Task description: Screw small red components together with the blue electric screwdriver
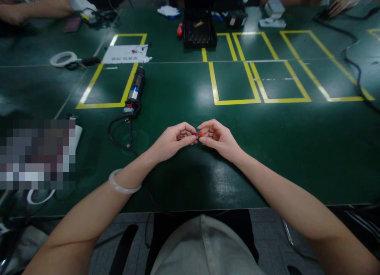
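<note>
My left hand (179,138) and my right hand (218,138) meet over the green table in front of me. Between their fingertips is a tiny part (198,135) with a red end on the left, a greyish middle and an orange end on the right. Both hands pinch it, the left at the red end and the right at the orange end. Its exact kind is too small to make out. Left of my hands lies a black electric screwdriver (135,91), its cable curling toward me.
Yellow tape (237,102) marks rectangles on the table (178,85). At the back stands a black bin (199,39) with small parts, beside a red object (180,30). A white sheet (126,54) and a tape roll (63,59) lie back left. Other people's arms (38,10) rest across the table.
</note>
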Motion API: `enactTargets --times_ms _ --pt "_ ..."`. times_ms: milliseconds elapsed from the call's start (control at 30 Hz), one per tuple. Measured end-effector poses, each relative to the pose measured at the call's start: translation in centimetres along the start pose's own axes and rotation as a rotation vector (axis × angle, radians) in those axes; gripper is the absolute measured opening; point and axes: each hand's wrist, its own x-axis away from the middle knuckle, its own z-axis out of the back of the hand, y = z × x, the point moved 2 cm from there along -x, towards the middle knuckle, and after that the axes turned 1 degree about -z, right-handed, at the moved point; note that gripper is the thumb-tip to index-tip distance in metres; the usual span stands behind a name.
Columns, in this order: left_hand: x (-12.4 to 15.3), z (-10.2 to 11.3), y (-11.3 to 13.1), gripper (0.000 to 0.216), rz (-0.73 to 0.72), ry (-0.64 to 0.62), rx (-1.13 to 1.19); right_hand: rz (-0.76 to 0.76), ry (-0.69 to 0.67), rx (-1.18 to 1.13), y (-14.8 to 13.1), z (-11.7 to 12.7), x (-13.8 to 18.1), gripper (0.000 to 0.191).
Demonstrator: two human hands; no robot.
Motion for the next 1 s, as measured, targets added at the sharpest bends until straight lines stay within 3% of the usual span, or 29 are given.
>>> enactTargets --times_ms 167,300,500,700,833,1000 --pt "0.4 0.0 0.6 0.022 -0.141 0.082 -0.240 -0.016 0.020 0.019 0.0 0.2 -0.1 0.039" --pt "0.3 0.0 0.6 0.024 -0.156 0.106 -0.226 0.066 0.008 0.049 0.0 0.3 -0.1 0.030" --pt "0.3 0.0 0.4 0.020 -0.200 0.117 -0.248 0.089 0.021 0.174 0.0 0.3 0.0 0.032" --pt "0.2 0.6 0.5 0.025 -0.223 0.090 -0.429 0.132 0.015 0.269 -0.1 0.4 0.0 0.019" --pt "-0.1 3.9 0.2 0.030 -0.176 0.270 -0.721 0.101 0.045 0.314 0.0 0.7 -0.1 0.018" --pt "0.6 11.0 -2.1 0.059 0.011 0.630 -1.010 0.092 0.053 0.335 0.1 0.8 -0.1 0.017"
